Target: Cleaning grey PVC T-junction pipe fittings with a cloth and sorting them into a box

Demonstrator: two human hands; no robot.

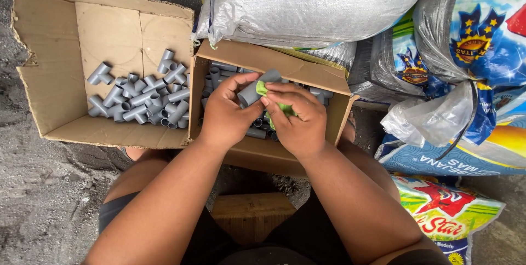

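While both hands meet over the middle carton, the scene runs from left to right like this:

Ground: dark, gritty floor (38, 199) along the left edge and under the cartons.
Large carton: an open cardboard box (52, 62) lies at far left with its flaps spread.
Tee fittings: a heap of grey pipe tees (139, 98) rests on the bottom of that box, piled toward its right side.
Small carton: a second open cardboard box (285, 68) stands just beside the first, touching its right wall; more grey fittings lie inside it, mostly hidden by the hands.
Left hand: the left hand (224, 114) is clenched around a short grey pipe piece (256, 88), thumb on top, fingers curled beneath.
Pipe piece: it is held above the small carton, tilted, with its upper end pointing up and to the right.
Cloth: a green rag (274, 101) is pressed against the pipe piece at its lower end.
Right hand: the right hand (298, 120) grasps the rag, fingertips pinching it against the pipe; most of the cloth is hidden under the fingers.
Stool: a wooden block (249, 213) shows between the person's knees.
Sacks: grey woven sacks (307, 7) lie behind the small carton; colourful printed bags (471, 40) are stacked at right.
Plastic bag: a clear crumpled bag (430, 120) lies on the printed bags, right of the small carton.
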